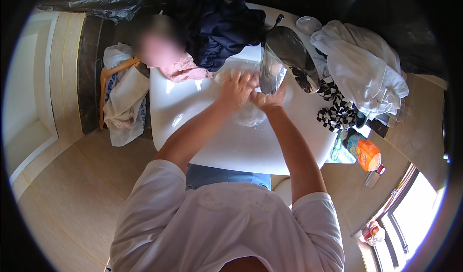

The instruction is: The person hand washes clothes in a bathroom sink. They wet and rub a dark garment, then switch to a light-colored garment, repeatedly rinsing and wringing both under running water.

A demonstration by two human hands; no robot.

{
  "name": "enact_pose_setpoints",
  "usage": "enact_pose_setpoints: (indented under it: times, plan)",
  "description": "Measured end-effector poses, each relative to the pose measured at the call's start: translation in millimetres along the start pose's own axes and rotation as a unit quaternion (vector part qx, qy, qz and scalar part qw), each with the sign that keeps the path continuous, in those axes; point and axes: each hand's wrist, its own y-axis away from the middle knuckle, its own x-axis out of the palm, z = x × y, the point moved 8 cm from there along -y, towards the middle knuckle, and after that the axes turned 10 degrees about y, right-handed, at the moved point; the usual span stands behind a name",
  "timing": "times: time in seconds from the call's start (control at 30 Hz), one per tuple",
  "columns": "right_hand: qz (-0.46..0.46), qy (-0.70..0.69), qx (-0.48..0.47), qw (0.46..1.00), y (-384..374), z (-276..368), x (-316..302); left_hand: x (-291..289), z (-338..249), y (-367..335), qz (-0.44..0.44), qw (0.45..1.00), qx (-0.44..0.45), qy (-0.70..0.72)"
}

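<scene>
The sink (pixel 193 139) is smooth and glossy. The tap (pixel 274 69) is shiny metal (bright like a mirror). The dark cloth (pixel 219 28) and white cloth (pixel 361 64) look wrinkly and matt. The bottle (pixel 365 152) looks like slick plastic.

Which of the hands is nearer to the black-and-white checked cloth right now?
Right. The right hand is to the left of the checked cloth, apart from it; the left hand is farther left, beyond the right hand.

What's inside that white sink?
The left hand and right hand are in the sink, beside a whitish patch, perhaps suds. Whatever lies beneath the hands or behind the faucet is covered.
</scene>
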Motion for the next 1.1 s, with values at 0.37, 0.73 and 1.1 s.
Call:
enact_pose_setpoints:
  times: [0.37, 0.73, 1.1]
  plan:
    - [-0.221, -0.099, 0.026, 0.970, 31, -38, -77, -54, 16, 11, -0.013, 0.968, -0.101, 0.229]
    - [-0.186, -0.218, -0.061, 0.956, 54, -20, -58, -69, 19, 26, -0.053, 0.893, -0.152, 0.420]
    - [-0.222, -0.471, 0.066, 0.851, 86, -23, -151, -124, -13, 20, -0.068, 0.814, -0.161, 0.554]
